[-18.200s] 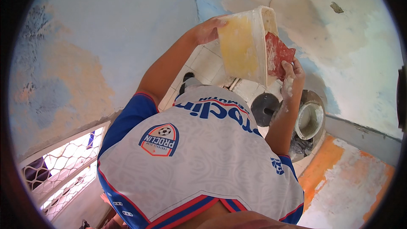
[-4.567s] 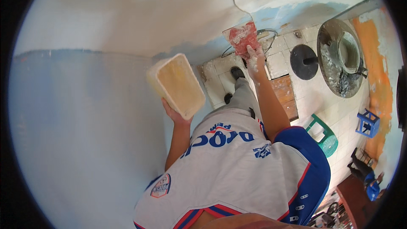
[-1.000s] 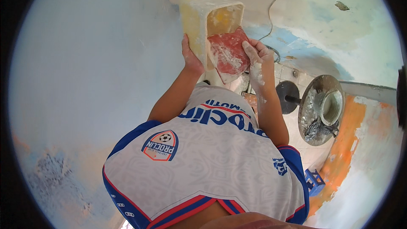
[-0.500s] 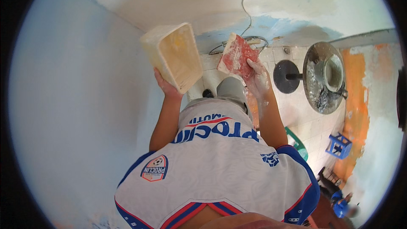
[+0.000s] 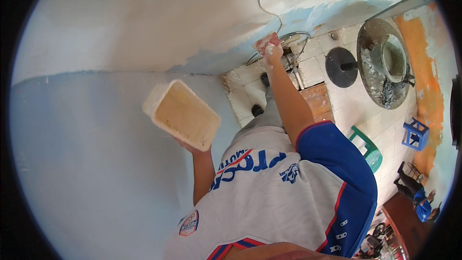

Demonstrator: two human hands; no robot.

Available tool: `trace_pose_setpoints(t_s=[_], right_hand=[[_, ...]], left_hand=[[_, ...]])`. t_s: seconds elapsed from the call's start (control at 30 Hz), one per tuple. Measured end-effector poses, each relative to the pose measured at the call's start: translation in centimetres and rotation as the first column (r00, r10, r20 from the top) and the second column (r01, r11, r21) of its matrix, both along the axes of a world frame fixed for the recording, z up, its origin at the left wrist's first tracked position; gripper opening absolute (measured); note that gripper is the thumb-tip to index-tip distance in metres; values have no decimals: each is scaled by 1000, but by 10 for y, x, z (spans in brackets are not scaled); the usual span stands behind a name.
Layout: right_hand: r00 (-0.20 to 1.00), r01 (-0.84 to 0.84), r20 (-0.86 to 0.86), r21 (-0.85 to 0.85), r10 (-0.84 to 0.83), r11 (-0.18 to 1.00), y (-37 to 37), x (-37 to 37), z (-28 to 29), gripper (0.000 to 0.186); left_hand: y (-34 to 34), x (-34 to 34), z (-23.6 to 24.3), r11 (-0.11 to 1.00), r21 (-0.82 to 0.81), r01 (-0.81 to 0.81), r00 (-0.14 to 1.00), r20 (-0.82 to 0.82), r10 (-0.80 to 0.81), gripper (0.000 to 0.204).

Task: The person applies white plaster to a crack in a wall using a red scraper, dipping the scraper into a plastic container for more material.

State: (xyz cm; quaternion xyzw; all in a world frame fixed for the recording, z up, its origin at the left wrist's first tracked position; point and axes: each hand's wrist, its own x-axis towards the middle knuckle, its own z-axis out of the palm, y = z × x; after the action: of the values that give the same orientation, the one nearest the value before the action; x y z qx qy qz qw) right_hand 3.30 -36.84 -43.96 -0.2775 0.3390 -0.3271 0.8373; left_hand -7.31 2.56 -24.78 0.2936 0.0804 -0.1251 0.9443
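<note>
1. The wall [image 5: 144,29] fills the upper and left of the frame, pale plaster above, light blue below.
2. A round mixing tub [image 5: 385,62] sits at upper right on the tiled floor [image 5: 356,110], well apart from both hands.
3. The rectangular plaster tray [image 5: 182,114] lies left of centre, cupped from beneath by the left hand [image 5: 188,145].
4. The right hand [image 5: 273,54], upper centre, is clenched on a red trowel [image 5: 264,42] pressed to the wall.

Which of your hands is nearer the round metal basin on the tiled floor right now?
Right. The right hand is stretched out to the wall holding a red trowel, to the left of the metal basin. The left hand holds the yellowish tray, much farther left.
</note>
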Motion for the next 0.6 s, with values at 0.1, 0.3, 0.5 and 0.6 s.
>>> trace_pose_setpoints(t_s=[0.1, 0.3, 0.5, 0.6], right_hand=[[912, 403, -67, -44, -405, 914, -15, 64, -31, 34], [979, 66, -190, -49, -74, 997, 3, 109, 36, 58], [862, 110, -415, -407, -291, 907, 40, 74, 37, 71], [867, 194, -392, -299, -306, 934, 17, 61, -4, 75]], left_hand=[[8, 2, 2, 1000, 6, -1, 1000, 8, 1, 66], [17, -19, 13, 998, 48, -37, 999, -1, 37, 64], [-25, -9, 44, 987, 153, -43, 997, -50, 51, 62], [-15, -16, 34, 988, 126, -94, 985, -131, 111, 61]])
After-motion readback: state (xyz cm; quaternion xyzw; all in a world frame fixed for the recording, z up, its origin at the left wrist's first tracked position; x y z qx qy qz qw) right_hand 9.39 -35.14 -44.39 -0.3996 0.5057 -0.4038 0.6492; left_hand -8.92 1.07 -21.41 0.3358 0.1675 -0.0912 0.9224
